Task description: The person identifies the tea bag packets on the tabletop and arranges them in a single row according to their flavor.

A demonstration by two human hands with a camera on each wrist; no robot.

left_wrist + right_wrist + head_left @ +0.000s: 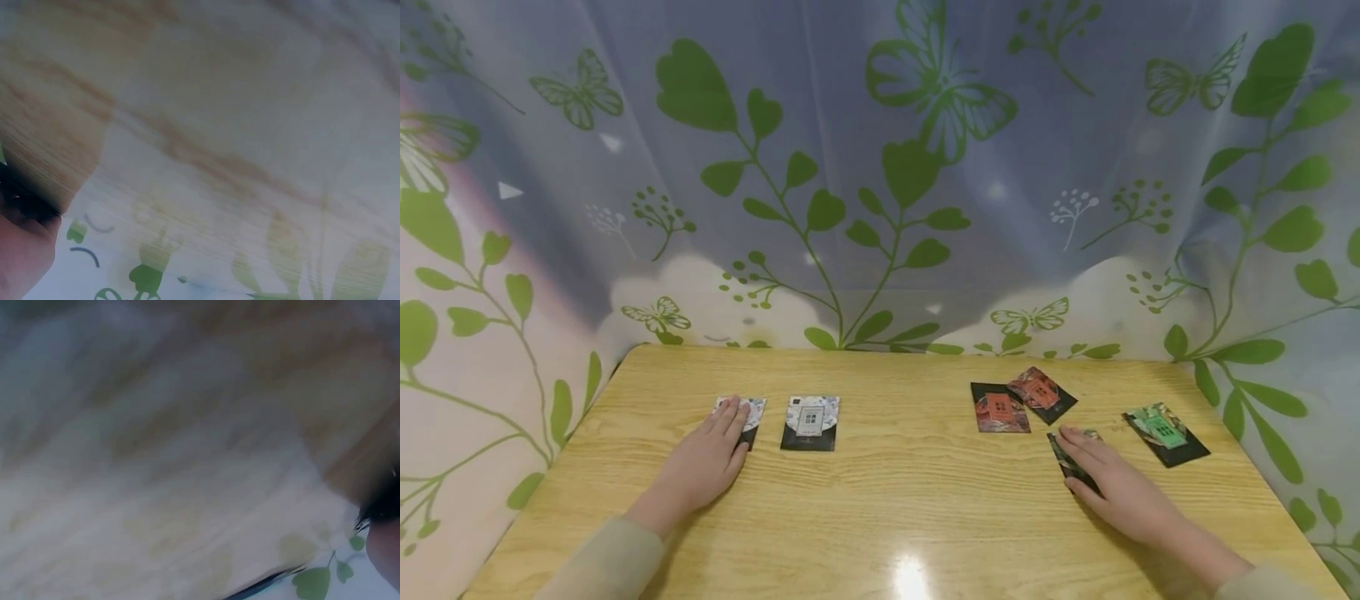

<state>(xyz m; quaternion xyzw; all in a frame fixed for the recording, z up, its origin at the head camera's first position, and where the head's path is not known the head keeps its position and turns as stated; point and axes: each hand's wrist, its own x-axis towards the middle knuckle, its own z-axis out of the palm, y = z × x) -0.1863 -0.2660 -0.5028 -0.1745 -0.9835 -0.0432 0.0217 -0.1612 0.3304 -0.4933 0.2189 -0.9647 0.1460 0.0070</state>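
Observation:
My left hand lies with straight fingers over a white-and-black packet, covering its left part. Just right of it, a matching white-and-black packet lies flat by itself. Over a green-and-black packet my right hand rests, fingers extended, hiding most of it. Another green-and-black packet is farther right, slightly turned. Beyond the right hand lie two red-and-black packets, the left one and the tilted right one, their edges touching or overlapping. Both wrist views show mostly blurred table and only a bit of each hand.
All packets lie on a light wooden table. A curtain with green leaves and butterflies stands along the table's back edge and both sides. Light glares on the wood near the front middle.

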